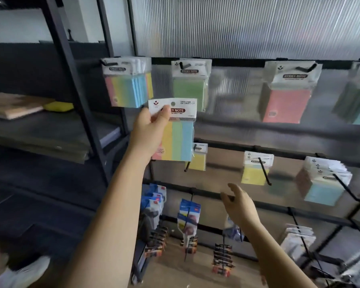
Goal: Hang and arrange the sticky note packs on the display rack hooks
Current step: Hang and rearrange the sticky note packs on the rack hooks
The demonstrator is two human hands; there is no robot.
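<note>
My left hand grips a sticky note pack with pink, yellow, green and blue strips, thumb over its white header card. It is held upright just below and right of the top-left hook, where several matching striped packs hang. A green pack and a pink pack hang on the next top hooks. My right hand hovers lower in front of the rack, fingers relaxed and holding nothing.
The middle row holds yellow packs and a stack of blue packs on long black hooks. Lower hooks carry other packaged goods. A dark shelving unit stands to the left with cardboard on it.
</note>
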